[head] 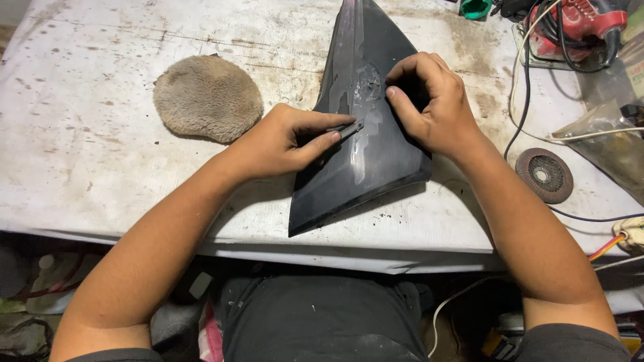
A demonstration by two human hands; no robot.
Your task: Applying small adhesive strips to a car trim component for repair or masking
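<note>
I see the black panel [376, 134] lying flat on the stained table [100, 134], pointed end away from me. My left hand [282, 144] has its fingers pinched together on a thin grey strip [349, 129], pressed to the panel's left side. My right hand [433, 107] rests curled on the panel's right edge, fingertips touching its scuffed patch. A fuzzy pad [208, 98] lies left of the panel, a round disc [545, 175] to its right.

A black triangular plastic panel [376, 161] lies flat on the stained white surface [100, 134], its narrow tip pointing away and its wide end overhanging the near edge. Its glossy face carries a dull, scuffed grey patch at the middle. A thin dark blade [349, 129] rests tip-down on that patch.
</note>
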